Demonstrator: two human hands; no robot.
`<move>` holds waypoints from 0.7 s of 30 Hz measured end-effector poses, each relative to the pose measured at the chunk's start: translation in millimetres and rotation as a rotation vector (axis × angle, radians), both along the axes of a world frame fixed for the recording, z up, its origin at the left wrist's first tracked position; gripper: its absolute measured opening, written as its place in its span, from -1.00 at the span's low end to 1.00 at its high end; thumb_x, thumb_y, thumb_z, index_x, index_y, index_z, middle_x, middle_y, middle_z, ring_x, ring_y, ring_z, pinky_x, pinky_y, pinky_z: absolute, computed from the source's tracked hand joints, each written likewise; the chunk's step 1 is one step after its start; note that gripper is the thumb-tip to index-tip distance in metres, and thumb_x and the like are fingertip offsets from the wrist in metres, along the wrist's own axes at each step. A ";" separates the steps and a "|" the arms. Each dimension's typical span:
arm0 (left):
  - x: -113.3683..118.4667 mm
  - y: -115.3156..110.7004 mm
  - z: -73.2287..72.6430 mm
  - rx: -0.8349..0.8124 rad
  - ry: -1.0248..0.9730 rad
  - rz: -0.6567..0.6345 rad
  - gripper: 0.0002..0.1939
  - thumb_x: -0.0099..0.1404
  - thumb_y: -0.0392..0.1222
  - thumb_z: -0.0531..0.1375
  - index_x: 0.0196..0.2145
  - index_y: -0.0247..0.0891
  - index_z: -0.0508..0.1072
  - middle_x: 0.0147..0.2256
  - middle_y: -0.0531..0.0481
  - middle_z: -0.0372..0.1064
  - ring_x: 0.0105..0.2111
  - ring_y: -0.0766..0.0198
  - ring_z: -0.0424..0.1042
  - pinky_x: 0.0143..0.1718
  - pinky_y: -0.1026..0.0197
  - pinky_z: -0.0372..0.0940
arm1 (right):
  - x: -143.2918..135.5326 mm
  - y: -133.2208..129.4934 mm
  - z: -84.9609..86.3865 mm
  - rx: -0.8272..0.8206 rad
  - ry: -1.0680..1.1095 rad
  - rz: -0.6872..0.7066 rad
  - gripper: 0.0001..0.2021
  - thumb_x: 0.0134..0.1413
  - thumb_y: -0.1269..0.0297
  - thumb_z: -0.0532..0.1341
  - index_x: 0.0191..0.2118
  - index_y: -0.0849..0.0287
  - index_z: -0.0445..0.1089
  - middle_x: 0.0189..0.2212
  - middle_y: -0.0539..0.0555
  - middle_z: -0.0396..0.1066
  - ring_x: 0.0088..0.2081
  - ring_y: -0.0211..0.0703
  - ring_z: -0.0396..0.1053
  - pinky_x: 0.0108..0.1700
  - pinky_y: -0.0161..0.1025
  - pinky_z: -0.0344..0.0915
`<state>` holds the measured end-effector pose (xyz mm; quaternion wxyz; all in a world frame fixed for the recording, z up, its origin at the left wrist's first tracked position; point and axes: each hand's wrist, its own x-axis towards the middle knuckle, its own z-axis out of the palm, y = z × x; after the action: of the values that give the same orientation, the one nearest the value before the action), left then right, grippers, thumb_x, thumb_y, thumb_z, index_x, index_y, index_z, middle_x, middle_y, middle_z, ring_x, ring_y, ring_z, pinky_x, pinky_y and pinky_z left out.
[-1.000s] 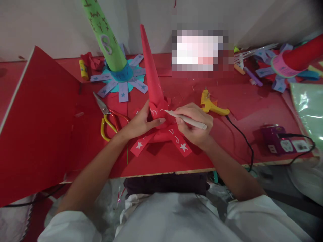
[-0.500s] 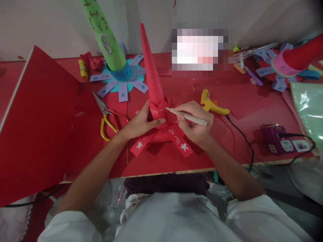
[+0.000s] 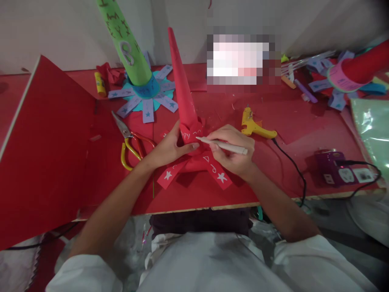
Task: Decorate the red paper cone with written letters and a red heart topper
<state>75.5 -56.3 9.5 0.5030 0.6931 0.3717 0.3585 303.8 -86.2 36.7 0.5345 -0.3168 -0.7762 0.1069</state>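
A red paper cone hat (image 3: 182, 89) leans up from the table, with strips at its base bearing white letters and stars. My left hand (image 3: 168, 148) is closed round the cone's lower band, thumb across its front. In my right hand (image 3: 235, 148) is a slim whitish marker pen (image 3: 226, 146), pinched between thumb and fingers. Its tip is at the band, just under white handwriting that includes "ppy" and some curved strokes. Scissors (image 3: 127, 138) with red and yellow handles lie left of my left hand. Part of the band is hidden by my hands.
Beyond the right hand lies a yellow glue gun (image 3: 257, 127), its cord running to a purple power adapter (image 3: 331, 166). A green cone hat (image 3: 130, 52) stands behind left, near a glue stick (image 3: 100, 84). A red board (image 3: 45, 154) rises at left; another red cone (image 3: 369, 67) lies far right.
The pen tip has moved slightly left and down on the band, and the right hand has shifted left with it. Another white curved stroke now shows. My left hand stays in place.
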 end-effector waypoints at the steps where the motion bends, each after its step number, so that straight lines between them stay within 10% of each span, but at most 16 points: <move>1: 0.1 0.3 -0.5 0.001 -0.007 -0.006 -0.18 0.31 0.25 0.43 0.35 -0.18 0.29 0.33 -0.26 0.38 0.31 -0.13 0.40 0.38 -0.17 0.32 | -0.3 0.5 -0.9 -0.004 -0.007 0.000 -0.90 0.38 0.30 0.27 -0.12 0.02 0.55 -0.31 0.02 0.66 -0.31 -0.10 0.59 -0.23 -0.11 0.58; 21: 1.2 -0.9 1.7 -0.026 -0.022 -0.002 -0.24 0.33 0.19 0.43 0.32 -0.16 0.32 0.30 -0.24 0.41 0.30 -0.14 0.42 0.37 -0.18 0.34 | 5.2 -0.7 -3.8 -0.066 0.045 -0.160 -0.81 0.47 0.12 0.22 -0.13 0.00 0.57 -0.34 0.04 0.63 -0.35 -0.06 0.59 -0.27 -0.05 0.62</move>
<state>76.7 -57.2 11.2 0.5163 0.6829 0.3700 0.3608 309.0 -86.9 33.0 0.5478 -0.3927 -0.7324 0.0967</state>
